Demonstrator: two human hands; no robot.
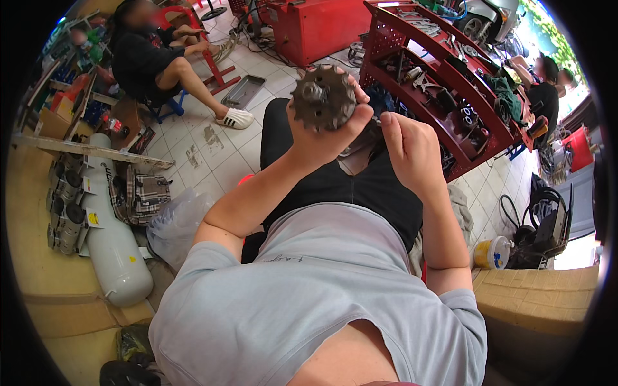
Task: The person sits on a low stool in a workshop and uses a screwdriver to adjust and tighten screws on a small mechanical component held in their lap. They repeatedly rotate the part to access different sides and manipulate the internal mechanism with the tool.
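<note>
My left hand [351, 125] is raised in front of me, its fingers wrapped round a dark toothed metal wheel [335, 96]. The wheel's flat face is turned toward me, with a stubby metal hub in it and small dark holes around that. Just to the right, level with my thighs, my right hand [415, 151] is closed, thumb pressed against the curled fingers. What it grips, if anything, is too small and too hidden to name. Behind my hands, between my legs, part of a shiny metal piece [351, 152] shows.
A red tool cart [444, 103] full of tools stands close ahead on the right. A grey tray [244, 91] lies on the tiled floor. At left, a person [148, 61] sits on a stool. A white gas cylinder [116, 244] and a clear plastic bag [180, 219] lie left of me.
</note>
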